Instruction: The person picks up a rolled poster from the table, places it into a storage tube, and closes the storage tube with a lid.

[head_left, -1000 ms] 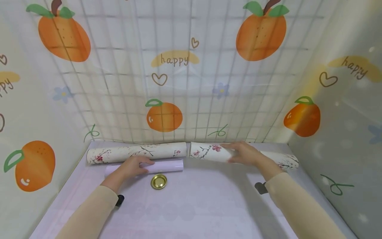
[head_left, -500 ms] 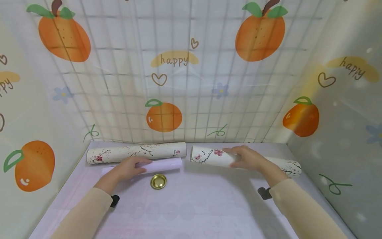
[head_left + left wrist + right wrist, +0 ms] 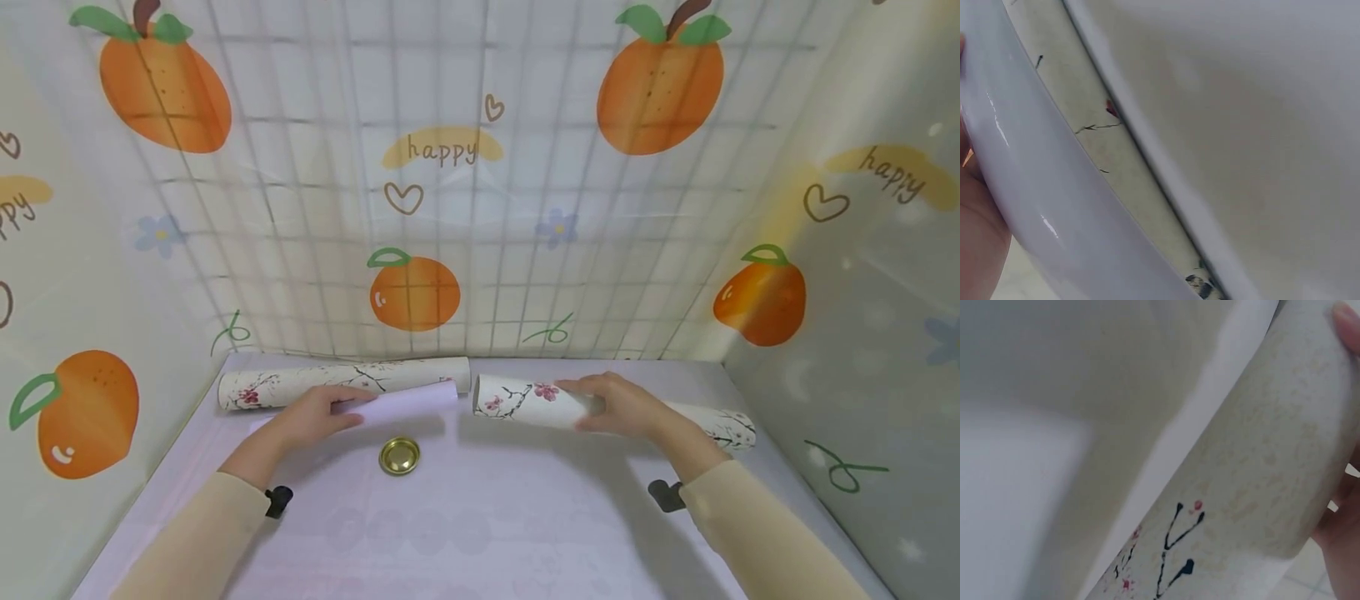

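My left hand (image 3: 315,412) grips a plain glossy lilac wallpaper roll (image 3: 420,402), thumb on the near side and fingers over the top. The roll's right end is tilted up over a shadow; its left part is hidden by the hand and forearm. My right hand (image 3: 626,404) holds a white floral wallpaper roll (image 3: 517,400) around its middle, its open left end facing the lilac roll across a small gap. In the right wrist view, a thumb and fingers clasp this floral roll (image 3: 1241,462). A second floral roll (image 3: 292,387) lies behind the lilac one.
A small round gold dish (image 3: 399,456) sits on the lilac-covered table (image 3: 525,525), in front of the lilac roll. A fabric curtain (image 3: 517,267) printed with oranges closes off the back, and similar panels stand at both sides.
The lilac roll's right end has risen and now overlaps the rear floral roll, as my left hand shifts slightly left. My right hand has brought its floral roll a little nearer.
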Demonstrator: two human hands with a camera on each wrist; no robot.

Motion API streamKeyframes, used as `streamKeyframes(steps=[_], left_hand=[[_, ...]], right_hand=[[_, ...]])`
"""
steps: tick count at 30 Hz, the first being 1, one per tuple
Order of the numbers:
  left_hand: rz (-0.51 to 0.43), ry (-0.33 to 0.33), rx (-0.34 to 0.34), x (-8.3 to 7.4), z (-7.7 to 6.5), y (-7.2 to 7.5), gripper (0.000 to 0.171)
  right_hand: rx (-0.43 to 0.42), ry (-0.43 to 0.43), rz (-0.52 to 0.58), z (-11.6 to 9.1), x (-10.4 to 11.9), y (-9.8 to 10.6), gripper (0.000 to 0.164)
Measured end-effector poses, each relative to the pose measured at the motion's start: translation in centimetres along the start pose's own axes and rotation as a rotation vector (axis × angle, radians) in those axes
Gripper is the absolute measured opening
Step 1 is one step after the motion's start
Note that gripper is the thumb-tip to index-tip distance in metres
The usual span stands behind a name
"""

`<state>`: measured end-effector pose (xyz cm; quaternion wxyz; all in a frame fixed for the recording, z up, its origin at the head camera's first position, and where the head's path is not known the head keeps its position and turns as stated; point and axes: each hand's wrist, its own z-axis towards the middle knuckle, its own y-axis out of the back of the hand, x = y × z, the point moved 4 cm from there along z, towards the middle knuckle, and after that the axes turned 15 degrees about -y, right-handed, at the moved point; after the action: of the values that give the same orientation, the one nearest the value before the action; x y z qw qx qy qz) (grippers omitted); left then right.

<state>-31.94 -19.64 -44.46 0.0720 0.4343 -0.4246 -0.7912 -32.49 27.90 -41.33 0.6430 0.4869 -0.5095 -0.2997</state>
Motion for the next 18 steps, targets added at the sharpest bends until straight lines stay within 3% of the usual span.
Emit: streamKeyframes(steps=[5,11,18], left_hand=[[-0.013,-0.027,0.017,-0.8,0.3,0.1,0.04],[-0.02,-0.05,0.051,-1.8,0.8,-0.2,0.039],[-0.038,-0.068,0.077,-2.2,1.3,-0.8,0.038]], right_hand=[[0.0,-0.004,0.002,-0.2,0.1,-0.2,0.071],[-0.004,0.07,0.026,-0.3,0.6,-0.5,0.071],[-0.018,0.096,0.031,-0.6,1.2,-0.4,0.07]])
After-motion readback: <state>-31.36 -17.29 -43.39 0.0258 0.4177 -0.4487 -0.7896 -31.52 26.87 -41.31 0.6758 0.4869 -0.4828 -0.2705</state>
